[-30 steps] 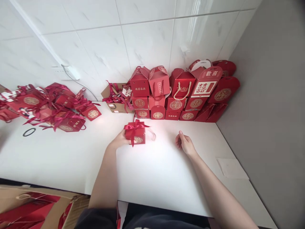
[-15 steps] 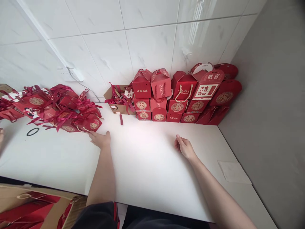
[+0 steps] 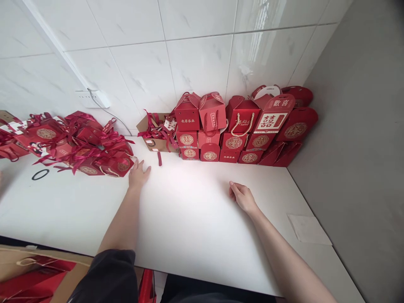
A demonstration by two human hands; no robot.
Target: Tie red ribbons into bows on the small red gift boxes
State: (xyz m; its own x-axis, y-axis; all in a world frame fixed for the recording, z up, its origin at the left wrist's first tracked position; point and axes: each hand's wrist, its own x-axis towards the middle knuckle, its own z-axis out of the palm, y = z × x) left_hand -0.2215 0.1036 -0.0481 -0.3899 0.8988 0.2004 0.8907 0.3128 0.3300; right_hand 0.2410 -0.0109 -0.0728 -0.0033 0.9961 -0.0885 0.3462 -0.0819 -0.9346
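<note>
My left hand (image 3: pixel 138 174) is on the white table with its fingers spread. Its fingertips are at the right side of a red gift box (image 3: pixel 122 165) with a gold round print, at the edge of a heap of ribboned boxes; whether they touch it I cannot tell. Nothing shows in that hand. My right hand (image 3: pixel 242 196) is over the table's right part, fingers curled in with the thumb against them, and no object shows in it. Beyond it red gift boxes (image 3: pixel 234 142) are stacked in rows, one with a cream rope handle (image 3: pixel 242 131).
An open cardboard box (image 3: pixel 162 145) full of ribbons stands by the wall, a dark red strip (image 3: pixel 159 159) before it. A black ring (image 3: pixel 40 174) lies left, a paper sheet (image 3: pixel 309 229) right. A carton (image 3: pixel 80 269) is below; part of another hand (image 3: pixel 1 179) shows far left.
My left hand has moved right, from the front of the end gift box to beside its right corner, and its fingers now point away from me. My right hand has barely moved.
</note>
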